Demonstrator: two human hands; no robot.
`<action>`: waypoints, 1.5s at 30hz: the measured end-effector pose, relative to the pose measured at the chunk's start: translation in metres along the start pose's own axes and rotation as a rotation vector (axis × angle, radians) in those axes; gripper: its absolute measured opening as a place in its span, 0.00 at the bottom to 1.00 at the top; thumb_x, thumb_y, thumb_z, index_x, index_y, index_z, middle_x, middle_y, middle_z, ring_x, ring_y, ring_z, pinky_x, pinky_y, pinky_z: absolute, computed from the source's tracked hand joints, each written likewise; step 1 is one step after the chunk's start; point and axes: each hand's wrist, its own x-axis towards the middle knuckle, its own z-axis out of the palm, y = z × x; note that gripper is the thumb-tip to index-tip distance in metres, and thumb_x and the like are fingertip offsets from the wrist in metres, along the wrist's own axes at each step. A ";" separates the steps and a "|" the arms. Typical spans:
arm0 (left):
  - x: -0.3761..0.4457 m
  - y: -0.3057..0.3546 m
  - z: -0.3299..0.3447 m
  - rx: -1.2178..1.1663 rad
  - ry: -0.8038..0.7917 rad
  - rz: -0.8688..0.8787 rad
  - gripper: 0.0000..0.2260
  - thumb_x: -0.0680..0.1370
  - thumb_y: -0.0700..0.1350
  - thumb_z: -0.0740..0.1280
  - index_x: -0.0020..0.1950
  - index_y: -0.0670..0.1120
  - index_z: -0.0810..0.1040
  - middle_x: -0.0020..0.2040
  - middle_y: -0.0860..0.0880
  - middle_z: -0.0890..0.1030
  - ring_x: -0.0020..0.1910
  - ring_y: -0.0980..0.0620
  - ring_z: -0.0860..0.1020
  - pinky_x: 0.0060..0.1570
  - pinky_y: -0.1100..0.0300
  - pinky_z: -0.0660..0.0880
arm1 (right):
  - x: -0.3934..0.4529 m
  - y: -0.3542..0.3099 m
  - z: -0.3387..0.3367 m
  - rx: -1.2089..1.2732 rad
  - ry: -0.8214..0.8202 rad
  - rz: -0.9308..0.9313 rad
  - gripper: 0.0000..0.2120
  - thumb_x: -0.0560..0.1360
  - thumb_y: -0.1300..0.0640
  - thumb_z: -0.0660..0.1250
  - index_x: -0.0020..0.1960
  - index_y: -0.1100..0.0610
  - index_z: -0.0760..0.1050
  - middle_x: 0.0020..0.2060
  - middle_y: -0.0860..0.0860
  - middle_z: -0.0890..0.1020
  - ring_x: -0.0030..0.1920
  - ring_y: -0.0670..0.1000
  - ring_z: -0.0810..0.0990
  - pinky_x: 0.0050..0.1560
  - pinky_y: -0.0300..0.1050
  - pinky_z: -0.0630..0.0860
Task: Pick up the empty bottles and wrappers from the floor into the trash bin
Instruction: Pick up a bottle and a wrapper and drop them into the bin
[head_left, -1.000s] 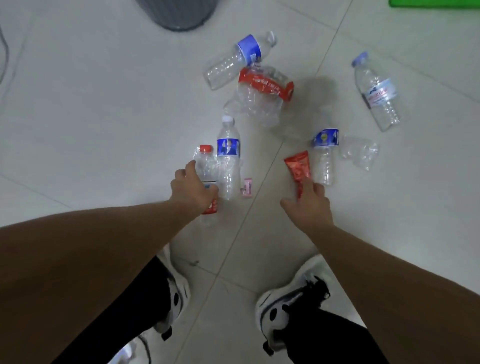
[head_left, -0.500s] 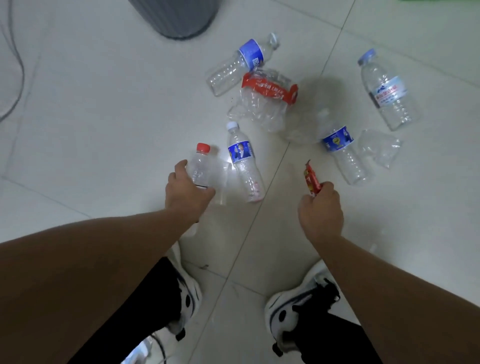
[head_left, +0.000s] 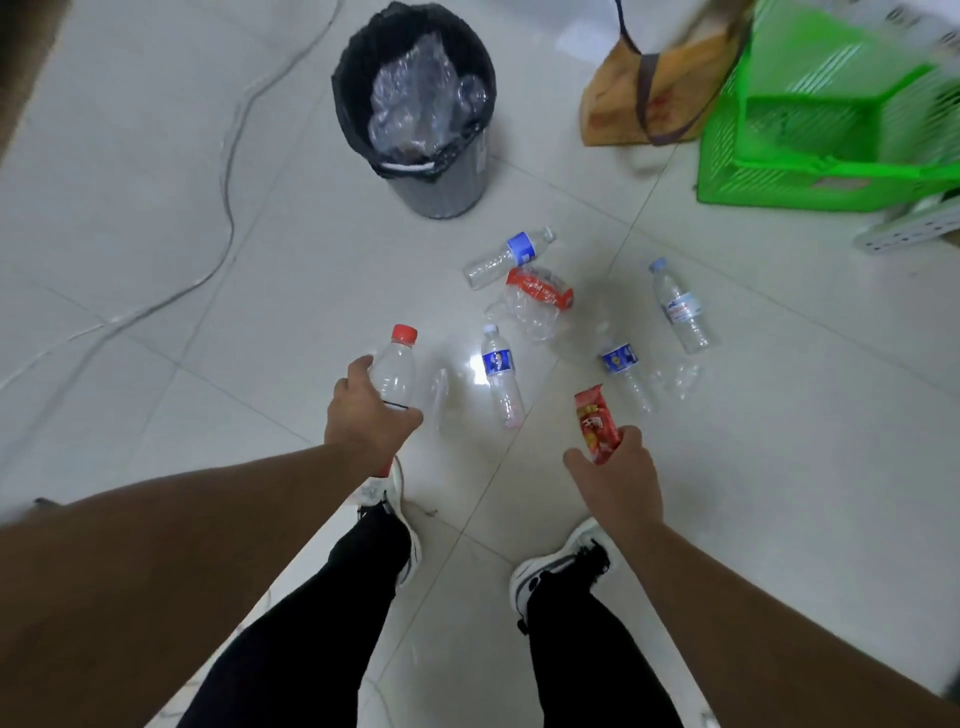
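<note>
My left hand (head_left: 370, 415) grips a clear bottle with a red cap (head_left: 396, 370), lifted off the floor. My right hand (head_left: 618, 470) holds a red wrapper (head_left: 596, 425) upright. On the white tiles ahead lie several empty bottles: one with a blue label (head_left: 500, 375), another blue-labelled one (head_left: 626, 374), a blue-banded one (head_left: 506, 257), a crushed one with a red label (head_left: 537, 304) and a light-capped one (head_left: 680, 309). A crumpled clear plastic piece (head_left: 683, 376) lies beside them. The grey trash bin (head_left: 447, 182) with a black liner stands farther ahead, holding clear plastic.
A green plastic basket (head_left: 826, 119) and a tan bag (head_left: 644, 93) stand at the far right. A grey cable (head_left: 228, 171) runs across the floor on the left. My two shoes (head_left: 545, 577) are on the tiles below my hands.
I have risen from the floor, so the view is higher and the bin is in sight. Both hands have lifted, the left with the red-capped bottle, the right with the red wrapper.
</note>
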 end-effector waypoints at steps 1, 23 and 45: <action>-0.002 0.002 -0.010 -0.020 -0.015 -0.006 0.46 0.66 0.49 0.80 0.82 0.50 0.64 0.66 0.45 0.76 0.63 0.40 0.79 0.65 0.42 0.79 | -0.007 -0.008 -0.002 0.005 -0.019 -0.002 0.23 0.67 0.42 0.72 0.57 0.47 0.67 0.44 0.49 0.80 0.41 0.52 0.81 0.46 0.54 0.81; 0.263 -0.094 0.009 -0.087 -0.168 0.055 0.45 0.62 0.53 0.74 0.79 0.53 0.67 0.61 0.49 0.79 0.51 0.52 0.82 0.45 0.57 0.76 | 0.188 -0.054 0.260 -0.108 -0.030 -0.012 0.40 0.80 0.49 0.71 0.84 0.55 0.55 0.72 0.65 0.70 0.69 0.70 0.73 0.71 0.65 0.71; 0.109 0.079 -0.139 -0.221 -0.159 0.129 0.38 0.69 0.45 0.80 0.76 0.53 0.68 0.50 0.51 0.83 0.38 0.58 0.85 0.33 0.69 0.76 | 0.028 -0.215 0.038 0.211 -0.086 -0.134 0.34 0.72 0.54 0.77 0.71 0.51 0.64 0.46 0.45 0.80 0.43 0.46 0.82 0.41 0.45 0.79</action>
